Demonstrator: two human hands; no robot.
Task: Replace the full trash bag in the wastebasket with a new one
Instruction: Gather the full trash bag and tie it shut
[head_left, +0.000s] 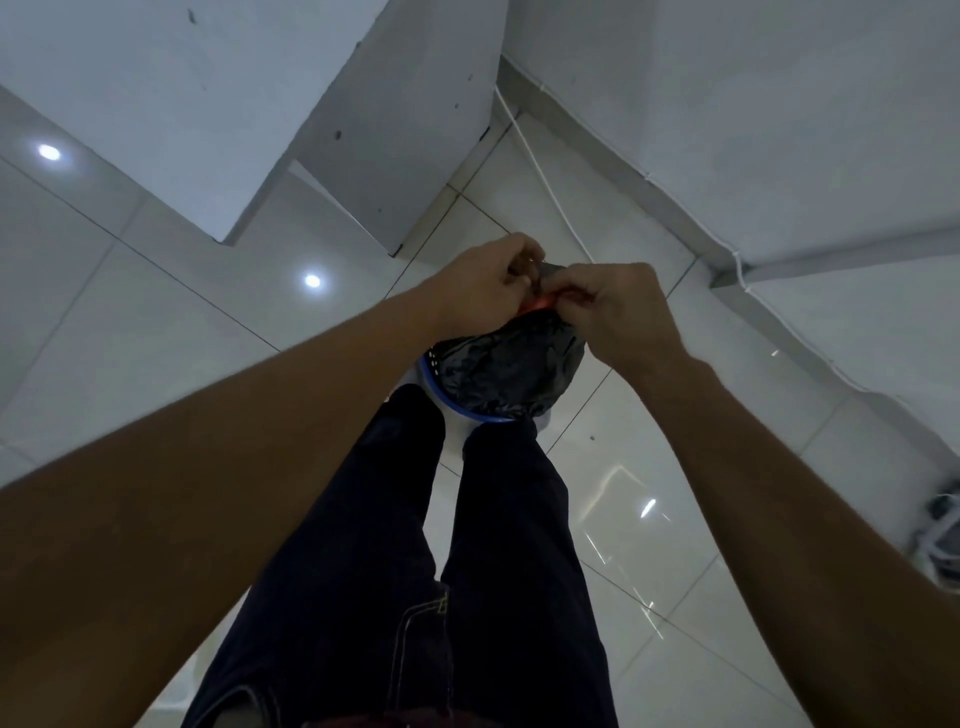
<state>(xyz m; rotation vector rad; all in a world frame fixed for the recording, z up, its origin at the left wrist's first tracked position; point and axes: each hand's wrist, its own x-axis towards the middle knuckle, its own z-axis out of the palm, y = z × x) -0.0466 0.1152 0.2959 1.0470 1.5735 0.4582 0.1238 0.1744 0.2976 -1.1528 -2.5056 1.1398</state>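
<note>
Tying the crinkled black plastic trash bag (511, 364); my left hand (483, 283) and right hand (621, 312) pinch its gathered neck. Next, probably: lift it from the blue-rimmed wastebasket (460, 404).

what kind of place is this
Probably an indoor corner of a home or office: glossy white floor tiles, plain white walls, a cable along the skirting, and a blue-rimmed wastebasket holding a black trash bag.

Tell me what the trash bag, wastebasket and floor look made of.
Trash bag: thin black plastic film, crinkled, faintly shiny. Wastebasket: probably moulded plastic, blue rim, perforated wall. Floor: glossy white tiles, likely ceramic, reflecting lights between grout lines.
</note>
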